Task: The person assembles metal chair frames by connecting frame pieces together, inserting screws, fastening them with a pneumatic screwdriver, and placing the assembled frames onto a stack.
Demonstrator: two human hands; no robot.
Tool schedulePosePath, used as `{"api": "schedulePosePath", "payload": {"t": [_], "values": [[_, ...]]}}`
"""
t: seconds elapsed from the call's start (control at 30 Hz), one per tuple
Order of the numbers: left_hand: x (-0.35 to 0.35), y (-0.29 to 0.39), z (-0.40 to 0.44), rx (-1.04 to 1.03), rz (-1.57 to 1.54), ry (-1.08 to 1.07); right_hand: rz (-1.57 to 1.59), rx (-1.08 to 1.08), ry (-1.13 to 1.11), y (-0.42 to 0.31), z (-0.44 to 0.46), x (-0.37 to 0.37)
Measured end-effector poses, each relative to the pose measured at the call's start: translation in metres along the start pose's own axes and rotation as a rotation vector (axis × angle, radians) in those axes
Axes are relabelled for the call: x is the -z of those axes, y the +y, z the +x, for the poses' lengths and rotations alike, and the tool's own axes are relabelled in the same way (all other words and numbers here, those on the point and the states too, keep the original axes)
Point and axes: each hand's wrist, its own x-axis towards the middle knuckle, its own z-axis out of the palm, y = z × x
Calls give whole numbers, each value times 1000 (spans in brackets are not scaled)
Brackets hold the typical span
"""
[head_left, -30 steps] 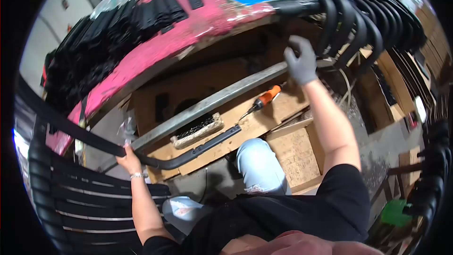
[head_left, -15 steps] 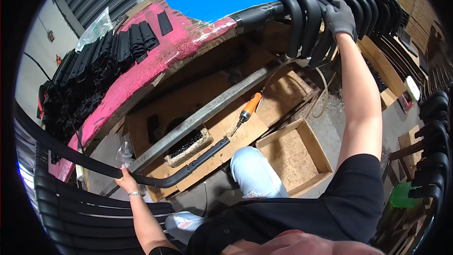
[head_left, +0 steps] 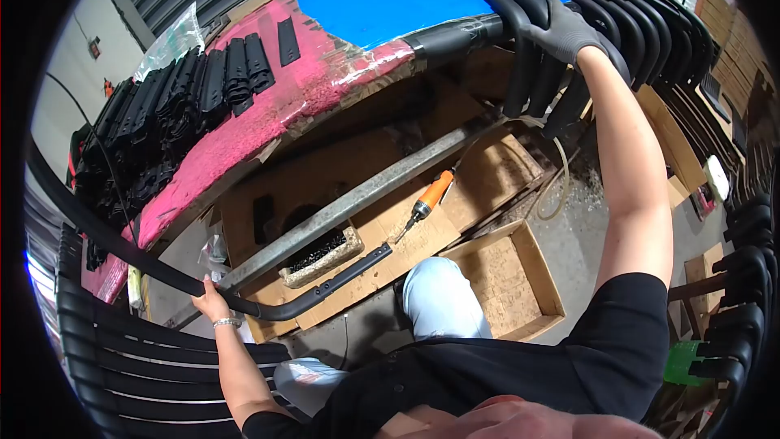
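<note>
My left hand (head_left: 213,301), bare with a bracelet at the wrist, is closed round a long black bent tube (head_left: 122,248). The tube's straight end, with holes in it, reaches over the cardboard by my knee. At the upper right, my right hand (head_left: 571,31) wears a grey glove. Its fingers wrap over one of several black bent tubes (head_left: 630,28) hung side by side at the bench end; the palm hides part of the grip. An orange power screwdriver (head_left: 432,193) lies on the cardboard (head_left: 414,240), its bit pointing towards the tube's end.
A metal bar (head_left: 349,195) crosses above a tray of small black screws (head_left: 321,254). An open cardboard box (head_left: 508,284) sits right of my knee. Stacked black brackets (head_left: 175,102) lie on the pink-covered bench (head_left: 244,126). More black tubes (head_left: 162,374) stand lower left.
My right hand has shifted left along the hanging tubes to one nearer the bench. My left hand keeps its hold on the bent tube, and the view has tilted slightly.
</note>
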Motion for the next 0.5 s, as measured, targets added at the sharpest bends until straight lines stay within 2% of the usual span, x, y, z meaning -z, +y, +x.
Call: {"api": "schedulePosePath", "payload": {"t": [0.1, 0.27, 0.37, 0.5], "values": [[0, 4, 0, -27, 4, 0, 13, 55, 149, 1, -3, -9], [4, 4, 1, -81, 115, 16, 59, 14, 173, -23, -10, 6], [-2, 5, -1, -80, 115, 25, 206, 125, 188, -38, -5, 10], [1, 6, 0, -65, 194, 39, 153, 179, 107, -89, 1, 39]]}}
